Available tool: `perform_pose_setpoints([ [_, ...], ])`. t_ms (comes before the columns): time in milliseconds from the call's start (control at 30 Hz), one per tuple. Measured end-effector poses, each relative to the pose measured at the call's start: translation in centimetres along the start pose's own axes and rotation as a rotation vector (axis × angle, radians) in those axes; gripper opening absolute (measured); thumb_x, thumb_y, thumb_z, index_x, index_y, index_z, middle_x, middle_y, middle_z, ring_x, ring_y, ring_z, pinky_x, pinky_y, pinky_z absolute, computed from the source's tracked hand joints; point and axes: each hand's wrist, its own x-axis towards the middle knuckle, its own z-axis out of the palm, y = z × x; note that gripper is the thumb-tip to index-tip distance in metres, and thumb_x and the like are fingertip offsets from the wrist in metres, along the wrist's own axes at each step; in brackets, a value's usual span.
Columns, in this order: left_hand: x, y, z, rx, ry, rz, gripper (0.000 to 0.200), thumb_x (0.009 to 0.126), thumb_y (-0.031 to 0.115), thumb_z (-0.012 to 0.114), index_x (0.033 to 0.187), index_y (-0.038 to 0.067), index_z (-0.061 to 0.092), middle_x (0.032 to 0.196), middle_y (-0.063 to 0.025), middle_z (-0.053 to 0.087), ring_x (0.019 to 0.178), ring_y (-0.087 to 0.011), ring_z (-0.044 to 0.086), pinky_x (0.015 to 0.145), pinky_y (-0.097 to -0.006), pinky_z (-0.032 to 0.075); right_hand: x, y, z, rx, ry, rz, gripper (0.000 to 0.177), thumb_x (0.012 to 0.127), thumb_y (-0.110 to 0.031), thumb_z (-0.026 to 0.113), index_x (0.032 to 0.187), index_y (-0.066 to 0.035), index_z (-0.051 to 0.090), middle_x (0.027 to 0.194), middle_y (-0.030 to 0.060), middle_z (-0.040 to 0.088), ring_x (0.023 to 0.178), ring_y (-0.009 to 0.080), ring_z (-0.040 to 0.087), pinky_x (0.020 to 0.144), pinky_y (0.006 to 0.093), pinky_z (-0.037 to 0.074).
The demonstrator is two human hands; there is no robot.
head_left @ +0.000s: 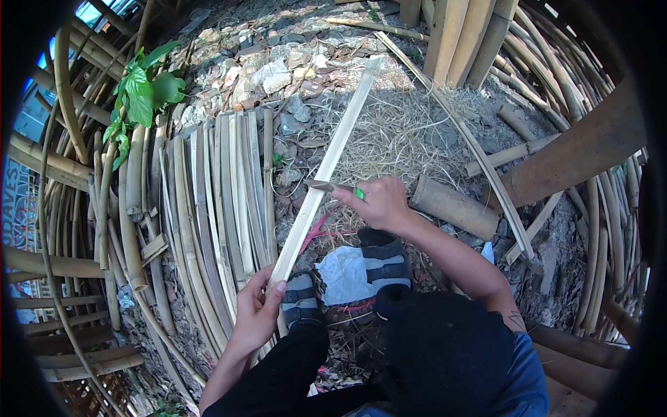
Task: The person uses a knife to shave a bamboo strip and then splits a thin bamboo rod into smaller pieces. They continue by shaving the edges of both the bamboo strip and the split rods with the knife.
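A long pale bamboo strip [338,149] slants up and away from me, its near end between the thumb and fingers of my left hand [258,306]. My right hand [379,203] is closed around the green handle of a knife [321,185]. The knife's blade lies across the middle of the strip. Shavings [396,149] are heaped on the ground beyond my right hand. Between my shoes sits a crumpled white sheet [342,276], with pink string [316,233] near it.
Many split bamboo strips [229,187] lie side by side at the left. A short bamboo piece [455,207] and a thick pole [577,153] are at the right. Another long strip [472,142] leans beyond the shavings. A leafy plant [139,90] grows at upper left.
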Motion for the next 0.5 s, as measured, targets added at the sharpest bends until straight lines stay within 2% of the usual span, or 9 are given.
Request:
perform_pose_setpoints([
  [67, 0.2, -0.2, 0.1, -0.002, 0.005, 0.019, 0.037, 0.103, 0.014, 0.059, 0.135, -0.003, 0.055, 0.088, 0.0021, 0.059, 0.069, -0.0015, 0.046, 0.060, -0.0188, 0.037, 0.3, 0.4, 0.2, -0.002, 0.026, -0.027, 0.081, 0.088, -0.075, 0.053, 0.048, -0.005, 0.061, 0.041, 0.0147, 0.050, 0.038, 0.0310, 0.055, 0.039, 0.0449, 0.040],
  [133, 0.2, -0.4, 0.2, 0.000, 0.032, 0.033, 0.037, 0.103, 0.013, 0.059, 0.135, -0.005, 0.054, 0.097, -0.0014, 0.063, 0.076, -0.0034, 0.049, 0.067, -0.0202, 0.041, 0.4, 0.5, 0.5, 0.005, 0.048, -0.021, 0.073, 0.087, -0.066, 0.063, 0.047, -0.005, 0.054, 0.041, 0.0145, 0.045, 0.037, 0.0316, 0.049, 0.040, 0.0436, 0.035],
  [233, 0.2, -0.1, 0.2, 0.013, 0.034, 0.043, 0.038, 0.103, 0.012, 0.059, 0.135, -0.006, 0.054, 0.101, -0.0032, 0.064, 0.078, -0.0042, 0.050, 0.070, -0.0208, 0.043, 0.9, 0.5, 0.0, -0.032, 0.017, -0.011, 0.073, 0.087, -0.066, 0.063, 0.047, -0.006, 0.055, 0.042, 0.0141, 0.047, 0.038, 0.0313, 0.050, 0.040, 0.0429, 0.036],
  [267, 0.2, 0.0, 0.2, 0.013, 0.033, 0.045, 0.038, 0.103, 0.012, 0.059, 0.135, -0.006, 0.054, 0.101, -0.0032, 0.064, 0.078, -0.0042, 0.050, 0.070, -0.0208, 0.043, 1.0, 0.6, 0.1, -0.033, 0.018, -0.011, 0.073, 0.087, -0.066, 0.063, 0.047, -0.006, 0.055, 0.042, 0.0141, 0.047, 0.038, 0.0313, 0.050, 0.040, 0.0429, 0.036],
  [333, 0.2, 0.0, 0.2, 0.013, 0.039, 0.027, 0.038, 0.103, 0.012, 0.058, 0.135, -0.007, 0.054, 0.100, -0.0031, 0.064, 0.078, -0.0040, 0.050, 0.070, -0.0206, 0.043, 1.2, 1.2, 0.5, -0.041, 0.057, -0.068, 0.083, 0.089, -0.078, 0.048, 0.046, -0.007, 0.057, 0.040, 0.0129, 0.048, 0.037, 0.0293, 0.053, 0.039, 0.0433, 0.040],
  [367, 0.3, 0.0, 0.1, 0.011, 0.039, 0.029, 0.038, 0.103, 0.012, 0.058, 0.135, -0.007, 0.054, 0.100, -0.0031, 0.064, 0.078, -0.0040, 0.050, 0.070, -0.0206, 0.043, 1.6, 1.8, 0.5, -0.044, 0.057, -0.068, 0.083, 0.089, -0.078, 0.048, 0.046, -0.007, 0.057, 0.040, 0.0129, 0.048, 0.037, 0.0293, 0.053, 0.039, 0.0433, 0.040],
  [433, 0.1, -0.4, -0.2, 0.014, 0.036, 0.012, 0.037, 0.103, 0.012, 0.058, 0.135, -0.006, 0.054, 0.096, -0.0011, 0.062, 0.075, -0.0035, 0.048, 0.066, -0.0202, 0.041, 2.2, 3.1, 0.2, -0.026, 0.061, 0.125, 0.077, 0.090, -0.071, 0.054, 0.049, -0.006, 0.056, 0.043, 0.0141, 0.049, 0.040, 0.0316, 0.052, 0.042, 0.0437, 0.039],
  [500, 0.0, -0.4, -0.2, -0.003, 0.029, 0.001, 0.037, 0.103, 0.012, 0.059, 0.135, -0.006, 0.054, 0.093, 0.0004, 0.061, 0.072, -0.0029, 0.047, 0.063, -0.0198, 0.039, 2.5, 3.4, -0.5, -0.071, 0.050, 0.099, 0.078, 0.090, -0.073, 0.051, 0.049, -0.006, 0.056, 0.044, 0.0144, 0.050, 0.041, 0.0319, 0.053, 0.043, 0.0446, 0.040],
])
